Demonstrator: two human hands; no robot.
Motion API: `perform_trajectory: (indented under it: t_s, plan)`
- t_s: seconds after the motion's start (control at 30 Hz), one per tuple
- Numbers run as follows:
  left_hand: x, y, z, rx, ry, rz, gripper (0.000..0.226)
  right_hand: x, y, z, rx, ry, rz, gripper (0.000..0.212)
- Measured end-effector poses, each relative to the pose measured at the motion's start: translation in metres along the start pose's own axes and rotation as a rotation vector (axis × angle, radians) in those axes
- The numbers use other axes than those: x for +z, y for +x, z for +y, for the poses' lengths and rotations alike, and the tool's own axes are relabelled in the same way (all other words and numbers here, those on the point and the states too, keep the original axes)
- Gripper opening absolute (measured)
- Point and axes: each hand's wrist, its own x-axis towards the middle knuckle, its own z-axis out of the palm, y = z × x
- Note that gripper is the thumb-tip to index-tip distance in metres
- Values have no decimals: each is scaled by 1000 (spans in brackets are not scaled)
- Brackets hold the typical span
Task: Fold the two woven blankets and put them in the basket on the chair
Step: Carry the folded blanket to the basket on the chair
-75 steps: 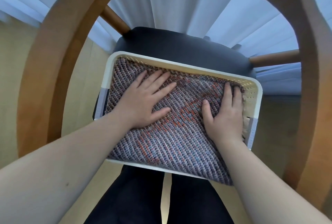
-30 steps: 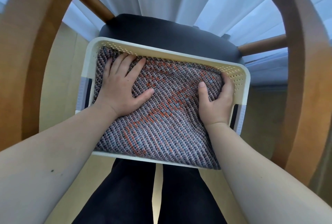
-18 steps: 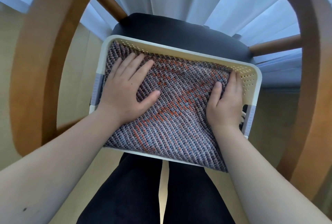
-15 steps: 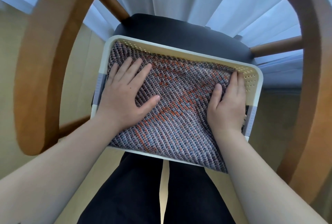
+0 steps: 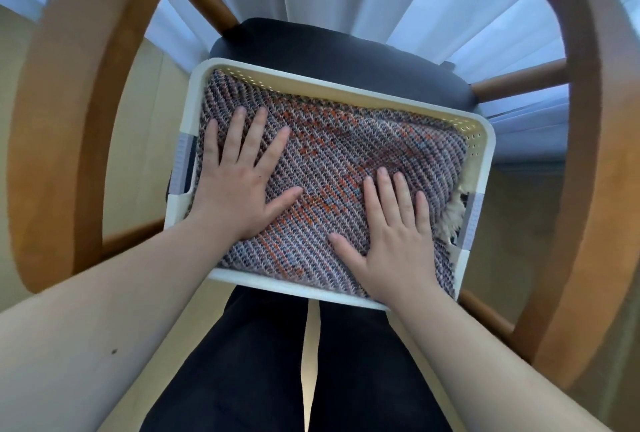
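Blanket point(image 5: 346, 161) inside basket point(image 5: 346, 87)

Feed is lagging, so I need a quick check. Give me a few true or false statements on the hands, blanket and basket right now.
1. Both hands lie flat on the folded blanket. True: left hand, right hand.
2. The basket sits on the floor. False: it rests on the chair's dark seat.
3. The right hand grips the basket rim. False: it presses on the blanket.
4. Pale fringe shows at the basket's right side. True.
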Motion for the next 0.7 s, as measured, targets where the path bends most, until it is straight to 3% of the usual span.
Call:
perform_trajectory:
  t_s: [0.2,0.37,0.5,0.7]
  plan:
    - [-8,-4,1,62,-130,33,89,10,9,3,-12,-17,30,93]
    - [-14,-26,-3,445,-123,-39,98,7,6,11,-19,38,53,101]
    - [3,-25,-9,415,12,-75,104,9,6,15,30,40,13,104]
    - [15,-22,-9,426,55,13,99,11,8,15,86,118,38,102]
